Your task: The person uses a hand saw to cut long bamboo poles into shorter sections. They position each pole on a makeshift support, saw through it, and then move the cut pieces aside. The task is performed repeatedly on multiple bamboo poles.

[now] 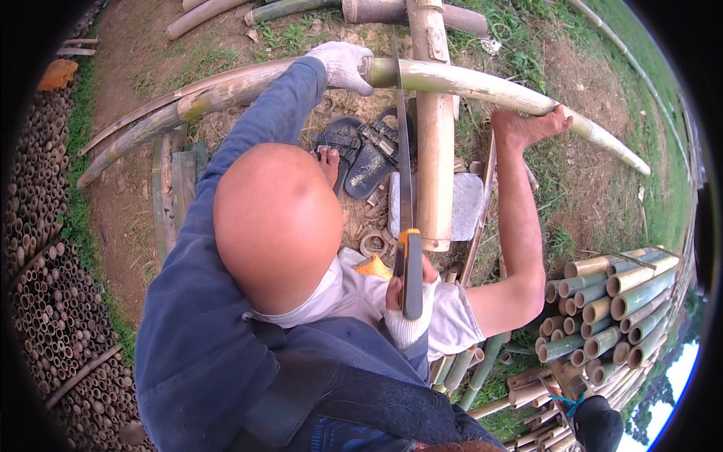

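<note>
A long bamboo pole [482, 84] lies crosswise, bowed by the lens, across a thicker bamboo support [434, 173]. My left hand [340, 66], in a white knitted glove, is wrapped around the pole left of the support. My right hand [410, 301], in a glove with bare fingertips, grips the grey and yellow handle of a handsaw [404, 158]. Its long blade points away from me and crosses the pole just right of my left hand; how deep it sits I cannot tell. My bare right foot [531, 124] rests against the pole on the right.
Black sandals [369, 162] lie beneath the pole, beside a pale stone block [467, 200]. Cut bamboo poles [610, 301] are stacked at right. Bamboo piles [56, 324] line the left side. More pieces [414, 13] lie at the far edge. My bent left knee [279, 218] is between my arms.
</note>
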Demonstrator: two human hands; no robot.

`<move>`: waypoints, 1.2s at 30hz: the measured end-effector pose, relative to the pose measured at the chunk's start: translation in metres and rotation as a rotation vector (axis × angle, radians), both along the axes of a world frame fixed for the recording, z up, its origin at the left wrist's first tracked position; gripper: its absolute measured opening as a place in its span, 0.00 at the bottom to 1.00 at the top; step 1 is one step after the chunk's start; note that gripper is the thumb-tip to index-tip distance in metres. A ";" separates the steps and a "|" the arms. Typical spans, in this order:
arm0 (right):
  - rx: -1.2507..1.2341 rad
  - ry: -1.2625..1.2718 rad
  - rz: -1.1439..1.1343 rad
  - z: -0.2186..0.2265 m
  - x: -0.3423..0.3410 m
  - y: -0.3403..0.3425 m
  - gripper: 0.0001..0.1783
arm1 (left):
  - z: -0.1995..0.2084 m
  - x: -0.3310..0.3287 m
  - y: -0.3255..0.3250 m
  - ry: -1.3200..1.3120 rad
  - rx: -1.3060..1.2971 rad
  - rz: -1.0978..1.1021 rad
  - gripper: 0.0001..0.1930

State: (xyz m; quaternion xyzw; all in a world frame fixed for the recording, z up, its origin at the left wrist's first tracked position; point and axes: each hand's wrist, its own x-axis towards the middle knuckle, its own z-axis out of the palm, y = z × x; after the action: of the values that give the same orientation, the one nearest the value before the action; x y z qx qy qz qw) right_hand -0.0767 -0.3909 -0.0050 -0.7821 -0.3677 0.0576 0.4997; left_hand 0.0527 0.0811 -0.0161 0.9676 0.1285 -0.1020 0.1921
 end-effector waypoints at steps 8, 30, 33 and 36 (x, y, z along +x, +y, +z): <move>0.206 0.315 0.006 -0.074 0.131 0.175 0.31 | 0.012 0.002 -0.005 0.087 0.012 0.020 0.41; 0.037 0.174 -0.036 -0.046 0.013 0.022 0.29 | -0.001 -0.001 0.004 -0.012 -0.021 -0.018 0.39; 0.006 0.144 -0.001 -0.006 -0.022 -0.024 0.29 | -0.009 0.001 0.010 -0.054 -0.028 -0.021 0.38; -0.025 0.143 -0.017 -0.006 0.035 0.044 0.31 | -0.009 0.004 0.010 0.012 -0.041 -0.020 0.39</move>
State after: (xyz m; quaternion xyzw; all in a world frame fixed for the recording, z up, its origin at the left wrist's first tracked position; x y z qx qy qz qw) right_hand -0.0414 -0.3473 -0.0113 -0.7853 -0.3238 0.1138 0.5153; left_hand 0.0567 0.0914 -0.0255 0.9640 0.1180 -0.1126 0.2102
